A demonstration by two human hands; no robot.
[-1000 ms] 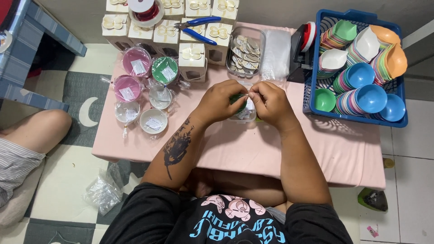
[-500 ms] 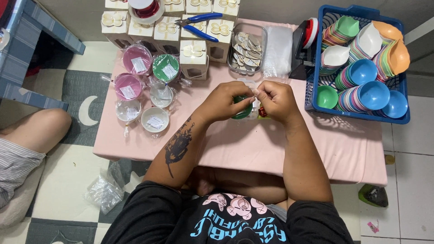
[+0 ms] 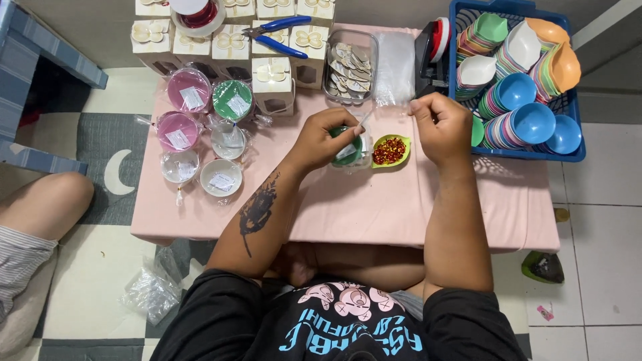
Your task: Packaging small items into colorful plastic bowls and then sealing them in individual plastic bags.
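I note left hand (image 3: 326, 139) clenched around green bowl in clear wrap (image 3: 349, 148), at middle of pink desk (image 3: 374, 207). Right hand (image 3: 443, 127) raised just right of it, fingers pinched shut; I cannot tell what they grip. Yellow-green leaf dish with red beads (image 3: 390, 150) touches wrapped bowl on right. Wrapped pink, green, white bowls (image 3: 200, 130) lie left. Blue basket (image 3: 575, 150) of coloured dishes stands far right. Blue-handled pliers (image 3: 277, 35) rest on small boxes at rear.

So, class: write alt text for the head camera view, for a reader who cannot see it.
A person's left hand holds a green dish in clear wrap on a pink table; the right hand is raised beside a leaf-shaped dish of red beads.
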